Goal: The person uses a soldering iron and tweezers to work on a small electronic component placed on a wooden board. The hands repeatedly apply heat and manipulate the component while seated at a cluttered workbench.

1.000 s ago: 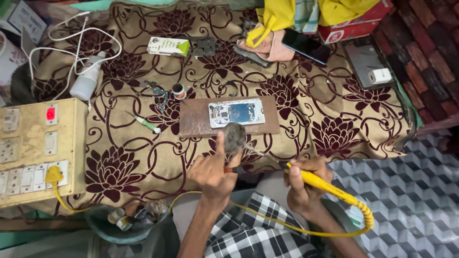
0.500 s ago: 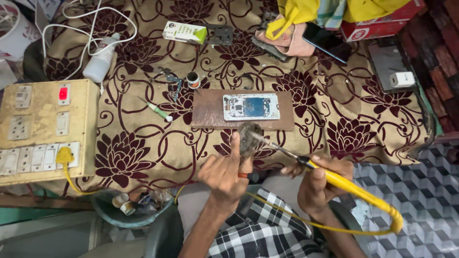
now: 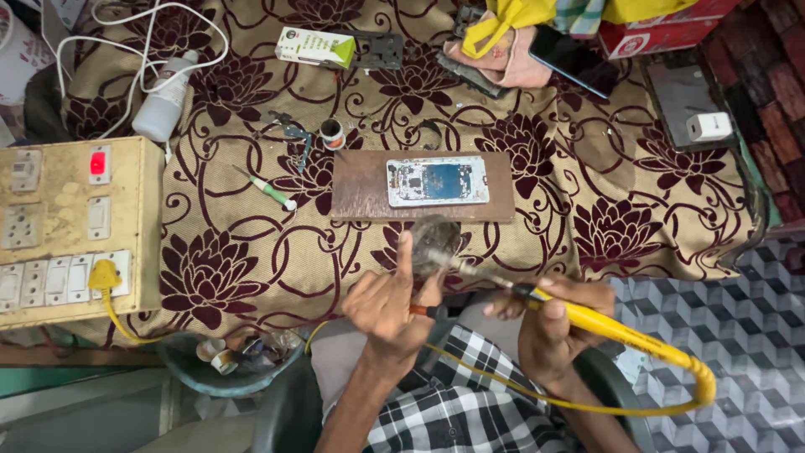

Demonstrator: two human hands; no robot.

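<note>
The left hand (image 3: 387,306) has come down and nearer to the person, and the small grey lump (image 3: 434,243) it holds up came along. The yellow soldering iron (image 3: 616,331) in the right hand (image 3: 549,323) now points its tip right at that lump. Before, the tip was further off.

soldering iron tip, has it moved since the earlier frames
Yes. The soldering iron tip has gone left, from out by the right hand to the pad in the left hand, below the wooden board.
</note>
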